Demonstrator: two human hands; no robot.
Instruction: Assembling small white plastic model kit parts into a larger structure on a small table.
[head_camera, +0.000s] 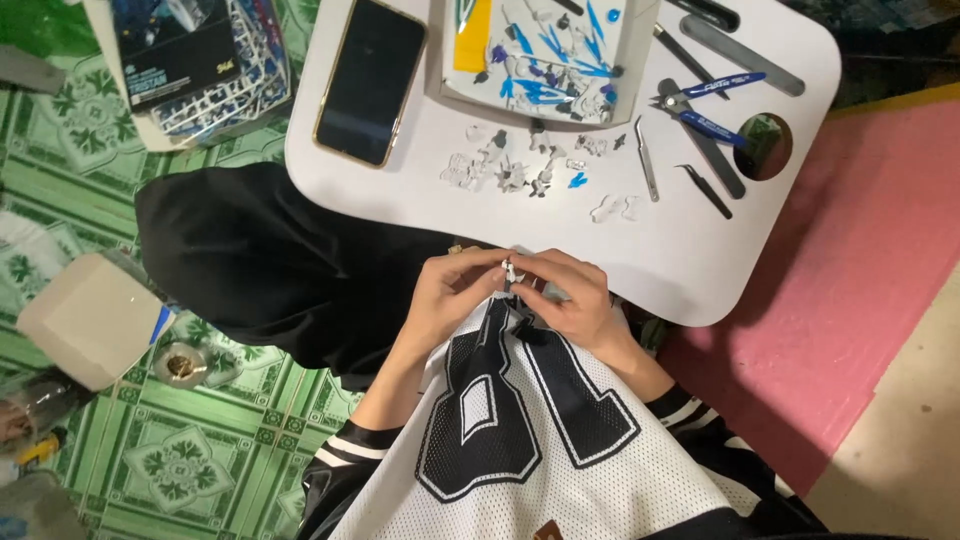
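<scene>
My left hand (452, 292) and my right hand (570, 298) meet at the near edge of a small white lap table (420, 190). Together their fingertips pinch a tiny white and dark model part (509, 271). Several small clear, grey and blue model pieces (520, 165) lie scattered on the table just beyond my hands. A shallow tray (540, 50) farther back holds more blue and white pieces.
A dark phone (371, 80) lies at the table's left. Blue-handled nippers (705, 100), tweezers (646, 160), and flat files sit at the right by a round cup hole (765, 145). A kit box with plastic runners (195, 60) and a cardboard box (85, 315) rest on the green patterned floor.
</scene>
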